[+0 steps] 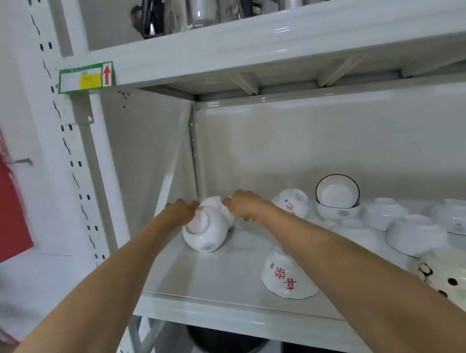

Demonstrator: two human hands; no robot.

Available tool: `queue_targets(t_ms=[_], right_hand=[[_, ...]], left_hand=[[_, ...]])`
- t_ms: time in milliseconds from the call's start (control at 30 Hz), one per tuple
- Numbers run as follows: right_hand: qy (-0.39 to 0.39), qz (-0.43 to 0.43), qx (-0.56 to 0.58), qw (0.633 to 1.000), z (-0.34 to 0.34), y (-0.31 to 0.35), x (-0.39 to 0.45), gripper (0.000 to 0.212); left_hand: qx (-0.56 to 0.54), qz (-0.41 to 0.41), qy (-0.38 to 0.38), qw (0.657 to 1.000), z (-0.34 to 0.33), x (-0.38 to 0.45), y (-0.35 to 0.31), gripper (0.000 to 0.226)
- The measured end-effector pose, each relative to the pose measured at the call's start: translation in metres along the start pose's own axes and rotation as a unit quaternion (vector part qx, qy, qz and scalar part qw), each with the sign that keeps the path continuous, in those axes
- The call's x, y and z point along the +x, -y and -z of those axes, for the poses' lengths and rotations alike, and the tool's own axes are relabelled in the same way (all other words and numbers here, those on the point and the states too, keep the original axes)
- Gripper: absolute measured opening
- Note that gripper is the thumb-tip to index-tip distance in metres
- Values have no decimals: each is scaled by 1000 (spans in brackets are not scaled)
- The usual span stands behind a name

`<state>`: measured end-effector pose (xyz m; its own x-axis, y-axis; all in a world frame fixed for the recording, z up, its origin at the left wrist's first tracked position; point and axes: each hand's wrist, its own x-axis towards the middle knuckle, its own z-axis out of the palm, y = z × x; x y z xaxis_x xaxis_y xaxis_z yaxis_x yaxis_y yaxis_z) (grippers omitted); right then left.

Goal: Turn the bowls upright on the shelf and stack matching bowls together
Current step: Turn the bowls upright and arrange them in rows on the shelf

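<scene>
Left hand (179, 212) curling onto the foot of a tipped white bowl (205, 233) at the shelf's (206, 277) back left corner; right hand (243, 206) gripping a second bowl (219, 208) just behind it. Risking a chip if rims knock, or a slip while tilting. Fingertips hiding behind porcelain; second bowl's pattern hard to make out.

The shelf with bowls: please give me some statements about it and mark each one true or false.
1. Both hands, left hand and right hand, are on the white bowls at the back left of the shelf. True.
2. The bowl with red characters near the front edge stands upright. False: it lies upside down.
3. The black-rimmed bowl leans tilted on another bowl. True.
4. The panda bowl sits at the far left. False: it is at the right edge.
</scene>
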<state>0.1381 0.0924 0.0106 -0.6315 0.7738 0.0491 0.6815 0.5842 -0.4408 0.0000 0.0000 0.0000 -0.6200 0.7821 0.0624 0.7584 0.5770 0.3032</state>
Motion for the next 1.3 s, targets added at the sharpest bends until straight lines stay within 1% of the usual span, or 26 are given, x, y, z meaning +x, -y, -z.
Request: queue_targets(t_ms=[33,133,200,267,333,400,500,600,733,900,967,1067,1133,1233,1300], right_hand=[[12,-7,16,1000,-5,1,4,57],[60,-54,40,996,-18,3,12,74],[85,-74,36,993,-28,3,18,86],[102,-84,46,990,-34,2,23,92],[114,-85,77,987,-37,2,26,89],[118,-83,111,983,-41,1,27,81],[135,-75,181,971,-44,1,27,72],[137,-62,234,961,-45,1,24,69],[128,-45,254,958,-44,-2,24,71],[123,-27,247,961,-40,-8,25,77],[118,-22,265,957,-37,-9,23,74],[101,-18,312,945,-29,-11,20,66],[94,-25,353,930,-23,-13,19,64],[92,-66,426,898,-15,-17,16,63],[93,-92,456,880,-11,-19,15,57]], left_hand=[[-33,0,18,999,-1,-1,1,58],[-119,46,87,988,-5,-5,9,72],[-152,54,98,982,-13,2,15,80],[-188,53,106,975,-19,7,19,78],[-231,49,101,966,-21,6,19,74],[-262,36,102,959,-27,11,23,74],[-281,16,107,954,-28,13,27,78],[-283,7,109,953,-29,16,30,81],[-301,13,110,947,-30,19,32,84],[-332,7,104,937,-31,16,33,80],[-338,1,105,935,-31,15,33,81],[-379,-19,107,919,-30,15,35,82],[-407,-41,95,908,-27,14,35,78],[-419,-84,62,902,-23,5,31,69],[-429,-126,42,894,-23,-3,27,67]])
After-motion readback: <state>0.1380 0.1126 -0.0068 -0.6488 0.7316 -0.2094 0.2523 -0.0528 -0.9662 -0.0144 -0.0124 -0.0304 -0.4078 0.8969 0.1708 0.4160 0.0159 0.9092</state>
